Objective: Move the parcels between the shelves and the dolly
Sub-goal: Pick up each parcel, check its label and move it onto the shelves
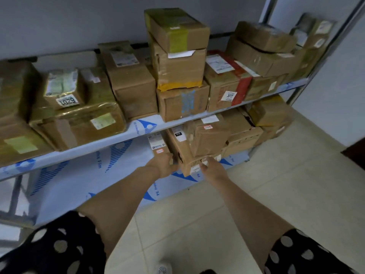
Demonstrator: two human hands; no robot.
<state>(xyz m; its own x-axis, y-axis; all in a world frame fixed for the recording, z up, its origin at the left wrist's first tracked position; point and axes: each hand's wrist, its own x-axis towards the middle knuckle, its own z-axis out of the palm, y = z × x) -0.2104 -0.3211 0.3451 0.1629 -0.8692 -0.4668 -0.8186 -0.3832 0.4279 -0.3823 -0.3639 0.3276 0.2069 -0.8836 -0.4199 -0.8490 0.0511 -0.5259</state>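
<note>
A brown cardboard parcel [182,150] with a black label sits at the front edge of the lower shelf [79,186], its near end slightly past the edge. My left hand [164,165] grips its left front corner, fingers curled round the side. My right hand [212,168] holds the parcel's front right end, thumb below and fingers against the cardboard. A smaller taped box [209,137] lies on top of it. The dolly is out of view.
The upper shelf [142,127] is packed with cardboard parcels, some stacked three high [177,46]. More boxes [266,117] fill the right end of the lower shelf. Its left part shows bare blue-and-white protective film. Pale floor tiles [276,184] lie to the right.
</note>
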